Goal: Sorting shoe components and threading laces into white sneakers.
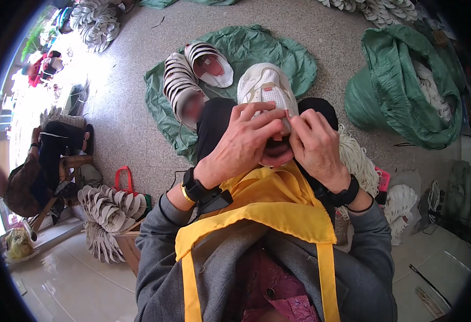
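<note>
The piece being worked on is a white mesh sneaker [264,80], resting toe-away over the person's lap, with its pink-lined opening on the near side. The left hand [242,138] lies over the left of the throat, fingers bent and bunched close together against the upper. The right hand [317,140] meets it from the right, thumb and forefinger drawn into a narrow pinch at the throat's edge; whether a lace end is between them is too small to tell.

As for progress, the toe and mesh front look already formed and stitched, while the throat seems to be the part in hand and unfinished. The fingers cover most of the eyelet area, so I cannot tell how many holes, if any, are threaded, nor whether a sole is attached.

Beyond this one, a nested stack of striped-looking shoe uppers [177,75] and a shorter stack [207,56] lie farther left on a green woven sheet [233,40]; whether they are done or waiting is unclear. A bundle of pale cords [356,155] hangs just right of the lap, apparently a supply with plenty left.
</note>
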The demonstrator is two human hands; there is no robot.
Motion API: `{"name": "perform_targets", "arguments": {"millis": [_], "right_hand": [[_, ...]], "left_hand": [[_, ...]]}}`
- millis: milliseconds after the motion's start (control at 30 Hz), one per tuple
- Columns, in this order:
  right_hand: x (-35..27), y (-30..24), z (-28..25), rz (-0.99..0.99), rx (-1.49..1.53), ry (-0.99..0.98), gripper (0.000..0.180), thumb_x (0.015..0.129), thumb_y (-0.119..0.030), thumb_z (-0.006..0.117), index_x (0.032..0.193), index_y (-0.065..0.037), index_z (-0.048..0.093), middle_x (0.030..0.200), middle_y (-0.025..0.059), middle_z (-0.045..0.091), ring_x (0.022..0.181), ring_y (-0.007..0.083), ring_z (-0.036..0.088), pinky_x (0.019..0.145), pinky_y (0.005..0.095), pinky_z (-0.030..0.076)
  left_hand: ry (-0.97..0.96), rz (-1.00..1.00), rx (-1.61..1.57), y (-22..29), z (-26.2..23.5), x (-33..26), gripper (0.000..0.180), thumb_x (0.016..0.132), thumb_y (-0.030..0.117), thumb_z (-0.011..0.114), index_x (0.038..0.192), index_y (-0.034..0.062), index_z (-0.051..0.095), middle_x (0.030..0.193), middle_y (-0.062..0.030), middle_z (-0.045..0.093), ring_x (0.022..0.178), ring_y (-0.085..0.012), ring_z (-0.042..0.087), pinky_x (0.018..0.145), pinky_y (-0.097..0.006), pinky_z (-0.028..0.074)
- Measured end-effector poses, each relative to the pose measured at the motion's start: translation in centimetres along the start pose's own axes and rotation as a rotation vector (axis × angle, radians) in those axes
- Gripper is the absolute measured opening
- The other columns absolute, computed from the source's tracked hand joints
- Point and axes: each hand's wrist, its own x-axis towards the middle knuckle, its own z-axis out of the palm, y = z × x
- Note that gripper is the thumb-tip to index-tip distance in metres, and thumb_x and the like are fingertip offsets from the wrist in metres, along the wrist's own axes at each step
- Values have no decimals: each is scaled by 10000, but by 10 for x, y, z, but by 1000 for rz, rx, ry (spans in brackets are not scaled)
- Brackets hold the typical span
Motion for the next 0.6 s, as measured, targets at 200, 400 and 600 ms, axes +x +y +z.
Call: {"name": "perform_targets", "arguments": {"millis": [200,400,600], "right_hand": [[-6,0,10,-13,-16,3,192,839,-7,609,1018,-20,541,1139,206,596,867,349,594,732,426,542],[-14,2,19,-5,-14,38,207,834,-15,606,1027,2,533,1111,224,600,904,353,591,796,415,530],[-14,-3,24,-6,-8,83,204,825,-67,584,1010,-14,515,1008,197,571,890,339,566,772,396,515]], "left_hand": [[263,-206,-239,4,9,-13,453,768,50,766,1154,10,531,1368,-189,534,1252,-404,499,1015,-447,442],[260,-283,-252,6,25,-18,512,790,37,744,1236,12,493,1444,-227,433,1311,-438,426,1075,-478,390],[333,-287,-329,-2,44,-21,469,810,2,740,1209,-4,493,1441,-231,430,1280,-415,461,1045,-447,444]]}}
